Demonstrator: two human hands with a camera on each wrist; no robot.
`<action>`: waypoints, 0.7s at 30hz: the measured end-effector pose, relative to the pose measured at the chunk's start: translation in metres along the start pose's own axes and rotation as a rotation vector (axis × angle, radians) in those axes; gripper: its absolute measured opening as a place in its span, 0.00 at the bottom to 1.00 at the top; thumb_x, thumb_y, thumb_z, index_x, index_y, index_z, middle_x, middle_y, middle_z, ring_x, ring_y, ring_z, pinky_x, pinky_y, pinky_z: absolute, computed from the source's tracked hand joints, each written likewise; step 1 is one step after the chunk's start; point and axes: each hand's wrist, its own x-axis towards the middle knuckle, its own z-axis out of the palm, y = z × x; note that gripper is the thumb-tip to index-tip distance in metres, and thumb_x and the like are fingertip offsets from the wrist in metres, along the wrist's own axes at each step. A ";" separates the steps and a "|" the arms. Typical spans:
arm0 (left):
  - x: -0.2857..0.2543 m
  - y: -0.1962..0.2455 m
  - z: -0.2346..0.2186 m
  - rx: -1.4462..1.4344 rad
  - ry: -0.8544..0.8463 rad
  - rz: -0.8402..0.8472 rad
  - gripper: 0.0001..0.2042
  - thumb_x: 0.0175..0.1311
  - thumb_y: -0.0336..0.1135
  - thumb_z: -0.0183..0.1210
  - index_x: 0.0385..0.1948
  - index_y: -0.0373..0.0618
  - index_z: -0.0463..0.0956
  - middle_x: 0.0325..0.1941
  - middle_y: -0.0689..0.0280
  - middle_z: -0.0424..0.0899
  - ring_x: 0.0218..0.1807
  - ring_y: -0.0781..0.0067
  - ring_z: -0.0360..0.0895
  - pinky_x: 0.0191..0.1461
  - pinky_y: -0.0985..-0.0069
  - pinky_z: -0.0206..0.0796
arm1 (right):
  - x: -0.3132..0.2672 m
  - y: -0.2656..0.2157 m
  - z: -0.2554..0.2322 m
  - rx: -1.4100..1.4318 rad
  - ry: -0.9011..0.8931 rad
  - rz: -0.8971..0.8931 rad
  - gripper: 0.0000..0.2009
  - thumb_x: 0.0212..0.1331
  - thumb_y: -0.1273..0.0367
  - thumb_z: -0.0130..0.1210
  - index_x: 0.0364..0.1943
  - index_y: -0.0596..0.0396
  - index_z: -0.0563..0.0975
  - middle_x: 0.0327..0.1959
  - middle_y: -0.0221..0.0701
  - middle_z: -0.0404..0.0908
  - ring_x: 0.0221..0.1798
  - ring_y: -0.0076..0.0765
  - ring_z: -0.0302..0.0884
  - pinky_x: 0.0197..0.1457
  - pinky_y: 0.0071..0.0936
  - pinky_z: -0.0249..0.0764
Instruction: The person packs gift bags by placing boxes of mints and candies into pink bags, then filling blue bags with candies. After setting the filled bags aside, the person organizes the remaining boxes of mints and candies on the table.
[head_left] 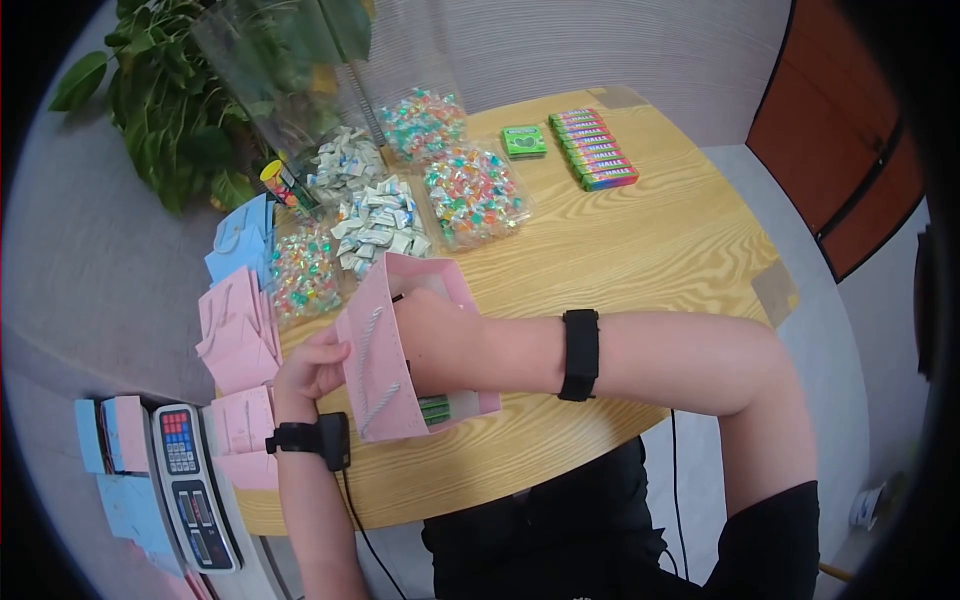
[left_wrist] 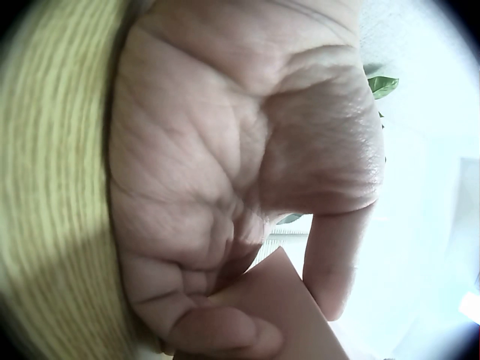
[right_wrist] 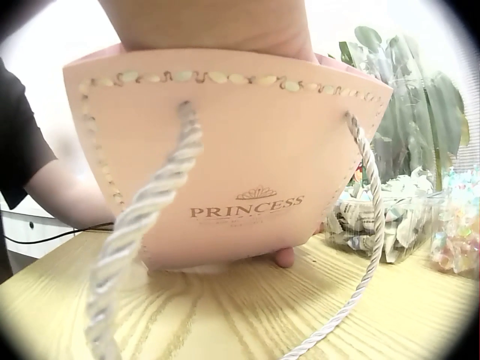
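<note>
A pink paper bag (head_left: 392,345) with white rope handles lies tilted near the table's front, its mouth facing right. My left hand (head_left: 313,368) grips its left side; the left wrist view shows curled fingers and thumb of that hand (left_wrist: 240,180) at the bag's corner (left_wrist: 277,300). My right hand (head_left: 430,330) reaches inside the mouth, its fingers hidden, so what it holds cannot be seen. Green packs (head_left: 434,410) show inside the bag, below the right wrist. In the right wrist view, the bag (right_wrist: 232,165) has "PRINCESS" printed on its face.
Containers of wrapped candies (head_left: 475,195) and white packets (head_left: 382,222) stand behind the bag. Farther right are a green pack (head_left: 524,142) and a row of Halls packs (head_left: 595,150). Pink bags (head_left: 238,330), a blue bag (head_left: 238,240) and a scale (head_left: 195,490) are at left.
</note>
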 end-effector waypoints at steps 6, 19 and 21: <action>0.002 -0.002 -0.008 0.002 0.010 -0.022 0.33 0.54 0.29 0.61 0.64 0.35 0.58 0.57 0.54 0.74 0.55 0.57 0.77 0.60 0.59 0.69 | -0.004 -0.001 -0.014 -0.062 -0.036 0.012 0.06 0.48 0.66 0.56 0.28 0.48 0.82 0.33 0.34 0.83 0.37 0.40 0.81 0.37 0.36 0.75; 0.002 0.000 -0.011 0.060 -0.019 -0.077 0.37 0.56 0.32 0.63 0.68 0.38 0.54 0.65 0.59 0.69 0.66 0.64 0.66 0.67 0.66 0.58 | -0.053 0.185 -0.118 -0.485 0.532 0.332 0.08 0.54 0.67 0.59 0.38 0.50 0.81 0.37 0.32 0.82 0.43 0.39 0.78 0.43 0.37 0.75; 0.002 0.000 -0.012 0.064 -0.024 -0.076 0.37 0.56 0.32 0.63 0.68 0.38 0.54 0.65 0.59 0.69 0.66 0.64 0.66 0.67 0.66 0.58 | -0.061 0.228 -0.106 -0.620 0.278 0.602 0.14 0.56 0.65 0.58 0.47 0.47 0.78 0.47 0.33 0.79 0.55 0.39 0.73 0.53 0.38 0.74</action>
